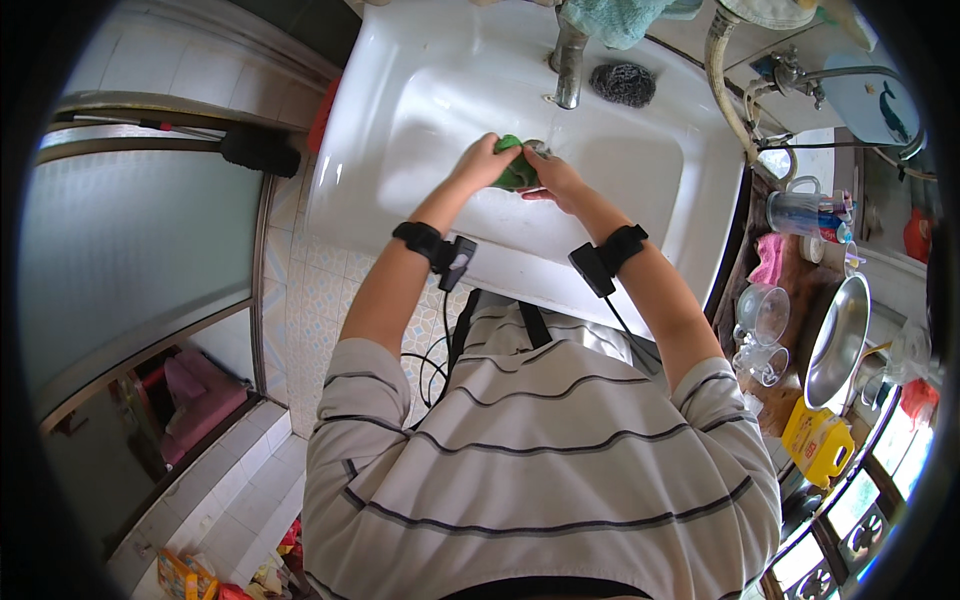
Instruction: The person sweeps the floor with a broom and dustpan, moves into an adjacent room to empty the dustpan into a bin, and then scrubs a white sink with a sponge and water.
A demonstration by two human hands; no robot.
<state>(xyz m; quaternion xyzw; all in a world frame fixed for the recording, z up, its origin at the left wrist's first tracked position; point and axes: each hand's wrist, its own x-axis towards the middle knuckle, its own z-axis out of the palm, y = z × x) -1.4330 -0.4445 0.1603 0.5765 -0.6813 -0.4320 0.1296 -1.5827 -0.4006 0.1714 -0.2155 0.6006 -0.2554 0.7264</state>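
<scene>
Over the white ceramic sink (420,94), both of my hands grip a crumpled green cloth (516,177). My left hand (482,161) pinches its left side with the thumb on top. My right hand (556,178) holds the other side, thumb up and fingers curled beneath. A greyish patch shows beside the right thumb; I cannot tell whether it belongs to the cloth. Just above my hands is the metal faucet (570,71), and a thin stream of water seems to fall from it towards the right hand. A dark steel wool scourer (623,84) lies on the sink ledge right of the faucet.
A teal towel (619,22) hangs by the faucet. On the right-hand counter stand a plastic cup (795,213), a pink sponge (766,259), glass mugs (762,315), a steel basin (838,341) and a yellow jug (817,442). Black wrist straps (624,247) trail cables.
</scene>
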